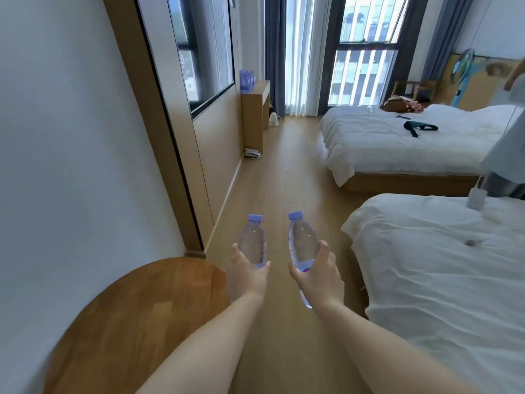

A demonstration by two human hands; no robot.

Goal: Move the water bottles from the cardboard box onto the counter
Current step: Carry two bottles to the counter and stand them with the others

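Observation:
My left hand (248,273) grips a clear water bottle (252,243) with a purple cap, held out over the wooden floor. My right hand (315,275) grips a second clear bottle (301,243) of the same kind, its cap pointing away from me. Far ahead on the left stands a wooden counter (257,109) against the wall, with several purple-capped bottles (246,79) grouped on its top. The cardboard box is out of view.
A round wooden table (136,322) sits at my lower left by the white wall. Two beds with white covers, the near one (443,280) and the far one (397,143), line the right side. A person (508,143) stands at the right edge. A telephone (252,153) lies on the floor by the counter.

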